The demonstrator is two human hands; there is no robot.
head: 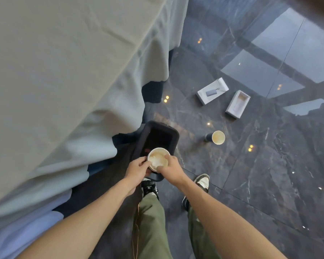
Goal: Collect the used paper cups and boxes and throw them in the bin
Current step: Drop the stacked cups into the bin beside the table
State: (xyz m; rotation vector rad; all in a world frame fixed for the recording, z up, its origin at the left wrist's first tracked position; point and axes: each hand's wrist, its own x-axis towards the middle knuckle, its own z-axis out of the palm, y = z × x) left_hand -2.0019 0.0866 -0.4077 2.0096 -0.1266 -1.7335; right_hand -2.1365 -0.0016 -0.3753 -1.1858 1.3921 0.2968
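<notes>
Paper cup [158,159] held over the open bin [157,139], left hand [137,170] and right hand [169,168] both closed on its rim. Probably light, thin-walled, easily crushed; best gripped at the stiffer rim. Second cup [216,137] and two boxes [211,93] on the floor.
</notes>
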